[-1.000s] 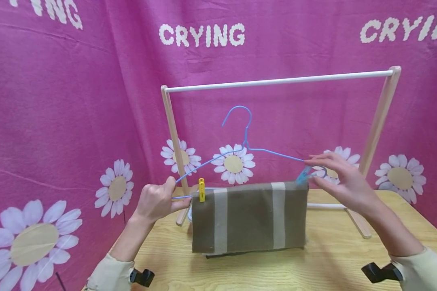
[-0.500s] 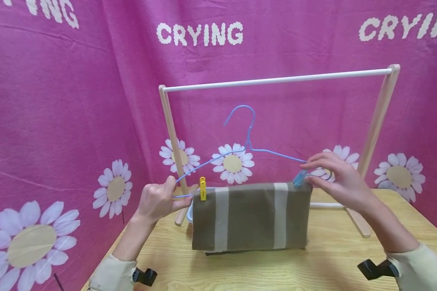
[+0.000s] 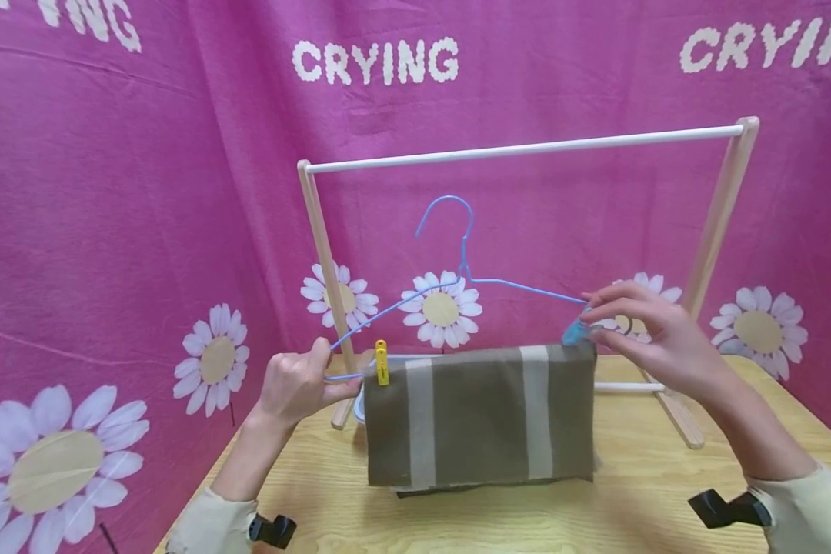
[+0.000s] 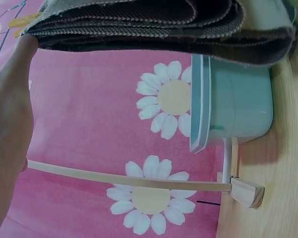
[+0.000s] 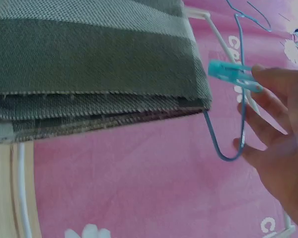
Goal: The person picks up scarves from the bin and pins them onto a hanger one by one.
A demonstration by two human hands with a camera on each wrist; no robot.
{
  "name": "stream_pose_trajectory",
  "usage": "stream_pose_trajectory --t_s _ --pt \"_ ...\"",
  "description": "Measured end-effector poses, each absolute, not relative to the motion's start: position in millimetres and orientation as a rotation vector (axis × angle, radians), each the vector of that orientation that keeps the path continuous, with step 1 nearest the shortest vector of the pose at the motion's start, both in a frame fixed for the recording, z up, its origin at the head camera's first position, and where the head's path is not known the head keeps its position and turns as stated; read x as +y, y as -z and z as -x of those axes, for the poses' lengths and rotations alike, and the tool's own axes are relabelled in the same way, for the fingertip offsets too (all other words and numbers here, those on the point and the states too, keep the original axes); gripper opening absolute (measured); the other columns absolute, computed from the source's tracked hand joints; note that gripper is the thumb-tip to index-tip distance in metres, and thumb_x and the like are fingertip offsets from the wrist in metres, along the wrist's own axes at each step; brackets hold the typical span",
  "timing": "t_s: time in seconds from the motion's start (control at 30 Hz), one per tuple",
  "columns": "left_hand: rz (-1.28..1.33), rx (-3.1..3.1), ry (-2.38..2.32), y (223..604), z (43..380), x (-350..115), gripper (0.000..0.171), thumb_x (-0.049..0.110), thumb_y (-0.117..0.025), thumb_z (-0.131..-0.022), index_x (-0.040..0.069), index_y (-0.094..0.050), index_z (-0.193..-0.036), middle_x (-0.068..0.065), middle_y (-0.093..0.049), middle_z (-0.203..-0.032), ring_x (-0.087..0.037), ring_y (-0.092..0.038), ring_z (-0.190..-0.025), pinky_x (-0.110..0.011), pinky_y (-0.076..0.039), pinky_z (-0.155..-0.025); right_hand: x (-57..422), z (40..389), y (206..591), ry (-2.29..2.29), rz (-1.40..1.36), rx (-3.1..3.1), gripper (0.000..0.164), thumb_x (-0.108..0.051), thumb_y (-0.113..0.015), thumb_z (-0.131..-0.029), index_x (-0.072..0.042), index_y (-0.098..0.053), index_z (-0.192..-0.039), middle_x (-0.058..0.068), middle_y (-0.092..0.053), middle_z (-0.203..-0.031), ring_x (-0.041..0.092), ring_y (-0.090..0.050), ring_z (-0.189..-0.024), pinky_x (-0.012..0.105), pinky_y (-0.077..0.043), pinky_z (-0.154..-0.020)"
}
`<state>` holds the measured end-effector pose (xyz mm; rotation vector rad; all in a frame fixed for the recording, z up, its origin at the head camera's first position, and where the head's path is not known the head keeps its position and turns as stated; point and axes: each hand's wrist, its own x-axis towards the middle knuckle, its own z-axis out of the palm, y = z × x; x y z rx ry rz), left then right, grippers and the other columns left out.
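A folded brown cloth with pale stripes [image 3: 481, 419] hangs over the lower bar of a blue wire hanger [image 3: 408, 306]. My left hand [image 3: 294, 385] grips the hanger's left end, its thumb beside the cloth's corner. A yellow clothespin [image 3: 382, 363] stands clipped on the cloth's upper left edge. Between thumb and fingers my right hand [image 3: 658, 338] pinches a light blue clothespin [image 5: 231, 73] at the cloth's upper right corner. In the right wrist view its tip is beside the cloth's edge, while the hanger's rounded end [image 5: 228, 157] passes by my fingers.
Behind the hanger stands a drying rack with wooden posts [image 3: 719, 223] and a white top rod [image 3: 526, 149]. A pale blue-green plastic tub [image 4: 238, 99] sits on the wooden table [image 3: 665, 500], mostly behind the cloth. A pink curtain with daisies [image 3: 131, 192] encloses the table.
Over the last half second my right hand and the blue clothespin have shifted slightly right and up. The hanger's hook has swung a little left. My left hand keeps its grip.
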<state>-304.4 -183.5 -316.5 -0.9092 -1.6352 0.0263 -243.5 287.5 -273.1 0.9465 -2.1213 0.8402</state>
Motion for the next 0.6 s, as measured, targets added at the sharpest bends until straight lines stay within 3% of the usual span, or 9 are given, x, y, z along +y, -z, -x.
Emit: stream_pose_trajectory --t_s 0.43,0.6 --pt "0.878 -1.585 -0.032 314.5 304.8 -180.5 0.06 0.061 -0.041 -0.098 0.008 -0.038 -0.071 0.003 -0.028 -0.045 -0.006 -0.02 -0.034 -0.02 -0.016 -0.033 281.6 239.0 270.8 -0.792 -0.926 -2.194 0.033 0.007 -0.077 -0.078 -0.02 -0.073 -0.097 -0.008 -0.059 -0.113 0.004 -0.052 -0.107 0.014 -0.043 -0.083" --pt "0.877 -1.602 -0.018 315.7 305.0 -179.6 0.061 0.063 -0.041 -0.098 0.007 -0.039 -0.071 0.003 -0.028 -0.045 -0.006 -0.02 -0.034 -0.019 -0.016 -0.033 281.5 239.8 272.5 -0.831 -0.956 -2.188 0.032 0.007 -0.074 -0.081 -0.02 -0.071 -0.098 -0.006 -0.062 -0.118 0.005 -0.054 -0.111 0.016 -0.041 -0.089"
